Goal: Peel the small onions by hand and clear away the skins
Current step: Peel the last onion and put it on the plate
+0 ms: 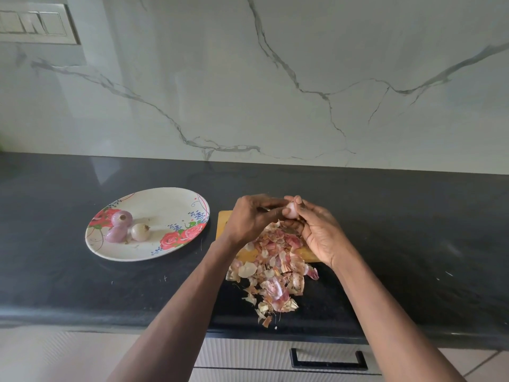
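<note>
Head view. Your left hand (254, 216) and right hand (316, 230) met above the far end of a wooden board (224, 219), both curled around one small onion (292, 210). Only its pale upper side showed between your fingertips; the rest was covered by your fingers, so it could not be told how much skin remained on it. A thin dark object crossed your left palm, too hidden to identify. Most of the board lay concealed beneath your hands and a heap of onion skins (272, 271), which spilled off its near edge onto the dark worktop (413, 230) toward you. To the left, well apart from the board, a flowered plate (165, 199) held three onions (128, 226) clustered close together on its left half. A drawer handle (329, 359) showed below the worktop edge; a switch panel (35, 24) was cut off at the upper left corner.
</note>
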`<state>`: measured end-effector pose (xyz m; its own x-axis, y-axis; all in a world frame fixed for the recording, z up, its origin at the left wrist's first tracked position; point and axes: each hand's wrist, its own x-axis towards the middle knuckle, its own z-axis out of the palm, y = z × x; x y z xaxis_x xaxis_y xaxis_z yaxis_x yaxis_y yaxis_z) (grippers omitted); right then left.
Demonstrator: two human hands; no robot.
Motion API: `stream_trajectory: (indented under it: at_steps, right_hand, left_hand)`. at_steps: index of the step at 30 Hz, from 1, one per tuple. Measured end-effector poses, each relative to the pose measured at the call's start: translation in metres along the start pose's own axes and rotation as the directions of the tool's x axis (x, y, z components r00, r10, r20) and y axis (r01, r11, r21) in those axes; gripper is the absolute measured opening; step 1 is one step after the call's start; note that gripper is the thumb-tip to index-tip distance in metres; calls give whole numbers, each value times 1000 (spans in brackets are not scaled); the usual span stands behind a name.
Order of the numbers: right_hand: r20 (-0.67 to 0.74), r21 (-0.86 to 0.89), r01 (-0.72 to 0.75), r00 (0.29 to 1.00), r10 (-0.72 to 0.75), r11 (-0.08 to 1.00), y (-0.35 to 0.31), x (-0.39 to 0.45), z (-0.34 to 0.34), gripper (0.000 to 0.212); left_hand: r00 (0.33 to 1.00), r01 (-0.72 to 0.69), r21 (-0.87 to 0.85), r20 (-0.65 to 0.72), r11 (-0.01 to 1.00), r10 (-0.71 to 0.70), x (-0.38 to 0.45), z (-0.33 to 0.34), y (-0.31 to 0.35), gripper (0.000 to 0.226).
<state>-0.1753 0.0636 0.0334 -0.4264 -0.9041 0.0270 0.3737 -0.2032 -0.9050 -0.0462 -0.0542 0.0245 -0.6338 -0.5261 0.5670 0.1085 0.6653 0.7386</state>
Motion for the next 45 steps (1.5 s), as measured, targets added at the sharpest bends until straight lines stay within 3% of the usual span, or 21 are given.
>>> stream_trajectory:
  at_steps: [3,6,12,15,19,25,29,31,32,34,36,39,42,45]
  right_hand:
    - [36,-40,6,999,-5,999,1,0,1,42]
    - [43,-252,78,997,-69,965,3,-1,1,48]
    - [56,-630,251,959,-279,735,15,4,-3,51]
    - [77,-738,263,948,-310,622,16,4,-3,54]
    - [69,-786,252,943,-325,565,17,4,-3,60]
    - [83,-820,275,925,-371,503,23,1,1,47]
    - [106,-830,327,888,-447,452,25,3,2,34]
    - [66,-795,308,900,-431,522,24,4,2,30]
    - [12,-739,274,919,-394,616,22,5,1,27]
    - [-61,-501,213,958,-280,839,14,3,3,19]
    - [-36,-202,148,987,-159,968,7,0,6,17]
    - [-21,-38,69,997,-69,997,3,-1,7,24]
    - [-31,-64,33,999,-35,997,5,0,6,30]
    - [-32,-125,13,999,-17,992,5,-1,4,37]
  left_hand:
    - [999,35,-70,-34,997,-37,1,-5,0,15]
    - [997,71,-110,-33,991,-75,2,-7,0,13]
    - [988,122,-129,-82,984,-133,1,-4,0,22]
    - [988,149,-121,-24,981,-153,2,-6,-3,19]
    - [995,101,-27,14,995,-100,1,3,-3,14]
    - [995,95,205,-40,974,-89,-1,9,-4,11]
    - [992,108,239,-93,965,-88,0,10,0,11]
    - [985,127,253,-144,959,-92,1,8,-2,13]
    - [980,142,261,-175,955,-98,2,6,-3,14]
    - [970,176,258,-210,950,-122,4,1,-7,16]
    - [975,180,205,-165,962,-147,4,-1,-7,27]
    - [988,126,133,-104,983,-113,4,-2,-5,30]
    - [995,52,51,-83,997,-48,2,-2,-1,17]
    - [997,-34,89,-66,995,40,0,0,0,18]
